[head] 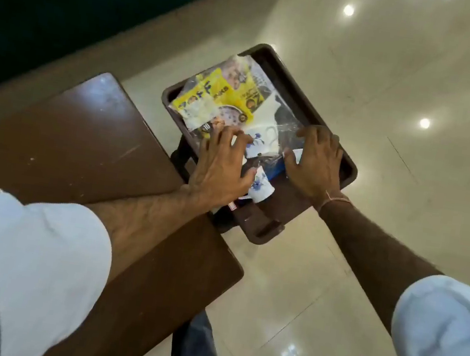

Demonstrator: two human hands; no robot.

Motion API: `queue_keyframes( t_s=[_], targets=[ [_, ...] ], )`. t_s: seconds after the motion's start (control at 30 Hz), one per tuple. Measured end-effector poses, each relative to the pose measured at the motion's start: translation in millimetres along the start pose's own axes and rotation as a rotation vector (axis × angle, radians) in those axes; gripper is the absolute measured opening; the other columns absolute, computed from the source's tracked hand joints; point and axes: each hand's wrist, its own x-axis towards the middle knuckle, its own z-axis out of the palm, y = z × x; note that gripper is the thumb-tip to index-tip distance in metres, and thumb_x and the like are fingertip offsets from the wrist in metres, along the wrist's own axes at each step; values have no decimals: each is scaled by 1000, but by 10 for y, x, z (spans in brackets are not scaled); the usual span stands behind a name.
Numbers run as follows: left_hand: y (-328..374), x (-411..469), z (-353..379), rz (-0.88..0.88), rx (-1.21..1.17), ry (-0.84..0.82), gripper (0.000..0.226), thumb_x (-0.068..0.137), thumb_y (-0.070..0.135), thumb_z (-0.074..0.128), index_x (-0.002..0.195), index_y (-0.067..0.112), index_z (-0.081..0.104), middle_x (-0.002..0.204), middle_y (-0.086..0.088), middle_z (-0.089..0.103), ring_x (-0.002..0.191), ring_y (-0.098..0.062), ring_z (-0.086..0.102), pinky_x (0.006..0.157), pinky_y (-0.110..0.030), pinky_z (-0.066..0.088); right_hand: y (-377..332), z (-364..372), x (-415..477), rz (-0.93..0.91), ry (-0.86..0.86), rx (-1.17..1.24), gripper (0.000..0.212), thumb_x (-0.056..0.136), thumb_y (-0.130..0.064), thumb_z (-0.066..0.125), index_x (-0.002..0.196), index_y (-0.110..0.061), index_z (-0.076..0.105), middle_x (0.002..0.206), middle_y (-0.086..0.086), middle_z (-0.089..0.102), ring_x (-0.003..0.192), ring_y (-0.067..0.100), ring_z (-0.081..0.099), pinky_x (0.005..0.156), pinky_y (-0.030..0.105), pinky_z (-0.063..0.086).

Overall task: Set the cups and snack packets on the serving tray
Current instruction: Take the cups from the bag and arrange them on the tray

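Both hands are down on the brown tray (310, 104), which sits beside the wooden table (82, 138). The left hand (223, 167) lies flat, fingers spread over a white flowered cup (258, 143), gripping nothing I can make out. The right hand (317, 162) presses palm-down, fingers loosely spread, on clear wrapping. A second cup (261, 189) lies tipped between them; yellow snack packets (217, 100) fill the far end.
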Motion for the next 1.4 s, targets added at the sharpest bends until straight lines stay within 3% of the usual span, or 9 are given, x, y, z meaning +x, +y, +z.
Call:
queue_keyframes(
  t_s=[0.13,0.23,0.43,0.67,0.77,0.93,1.03,1.27,1.4],
  targets=[
    [135,20,200,179,237,-21,51,75,60,65,104,18,68,145,-8,42,133,-32,35,108,-54,26,343,73,14,215,-140,-8,62,84,-57,57,135,-23,44,139,10,46,125,34,45,99,51,48],
    [186,23,330,190,343,-30,50,73,57,73,106,19,69,147,-6,40,135,-32,32,109,-53,19,486,183,23,239,-257,24,70,83,-54,64,141,-25,37,137,12,45,121,35,49,97,48,49],
    [242,41,399,70,411,-81,51,72,54,75,106,17,67,122,-9,51,112,-31,42,93,-49,32,472,274,-13,279,-306,216,78,82,-34,75,141,-22,26,130,13,55,113,32,59,97,41,52],
    [165,-132,384,104,-50,-127,34,72,31,86,97,11,74,129,-6,53,118,-26,44,94,-47,47,329,173,-292,425,-107,497,83,76,-16,82,139,-17,28,133,9,48,121,27,55,106,41,49],
    [102,-276,254,102,-224,-113,25,76,18,84,92,5,71,146,-12,45,128,-28,47,100,-43,48,194,87,-477,366,-45,578,93,74,-15,83,148,-18,26,146,7,40,130,23,47,113,37,41],
    [-315,-567,-187,99,-419,-82,19,82,2,75,95,0,61,152,-13,41,132,-16,44,104,-14,36,-466,27,-572,91,6,561,72,72,-18,86,133,-10,48,127,12,49,116,22,55,102,41,50],
    [-654,-844,-497,58,-322,-17,20,82,6,75,95,1,60,145,-15,50,126,-28,48,103,-34,39,-1013,100,-585,-55,43,575,68,70,-11,84,129,-6,51,124,14,51,115,24,54,101,44,47],
    [-1573,-1753,-1040,-123,-263,125,24,78,9,78,92,12,59,135,-7,51,124,-22,43,97,-35,49,-2334,413,-713,-281,-173,572,66,70,-18,86,124,-16,50,122,10,56,113,32,56,94,51,49],
    [-2149,-2526,-1305,-216,-207,152,27,76,9,80,90,13,57,136,-8,50,121,-25,46,93,-37,49,-3160,717,-975,-379,-345,507,70,65,-13,84,126,-25,49,124,4,56,112,27,55,94,46,50]
  ],
)
